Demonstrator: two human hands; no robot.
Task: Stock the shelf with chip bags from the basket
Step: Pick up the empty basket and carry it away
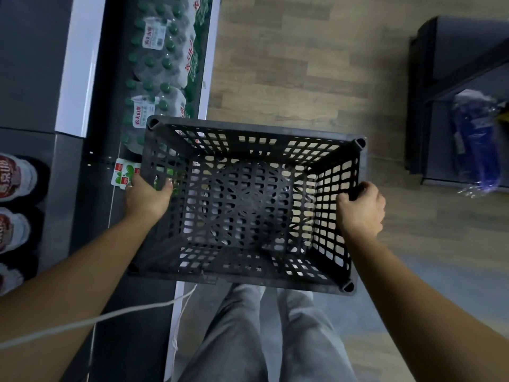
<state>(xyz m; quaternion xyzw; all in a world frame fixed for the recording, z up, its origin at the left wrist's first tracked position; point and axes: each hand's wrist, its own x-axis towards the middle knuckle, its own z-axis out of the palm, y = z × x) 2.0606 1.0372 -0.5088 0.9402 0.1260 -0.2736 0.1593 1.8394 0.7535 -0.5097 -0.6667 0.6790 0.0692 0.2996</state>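
I look straight down into a black lattice plastic basket (pixel 256 136) held in the air above my legs. Nothing lies inside it; the floor shows through its holes. My left hand (pixel 146 197) grips the basket's left rim, fingers curled over the edge. My right hand (pixel 360 208) grips the right rim in the same way. The dark shelf unit (pixel 82 166) runs along the left. No chip bag is in view.
Shrink-wrapped packs of green-capped water bottles (pixel 165 56) lie on the low shelf at the left. Instant noodle cups (pixel 13 177) sit at the far left. Another dark shelf (pixel 454 51) with a blue package (pixel 476 144) stands at right. Wooden floor lies between. A white cable (pixel 110 315) crosses my left arm.
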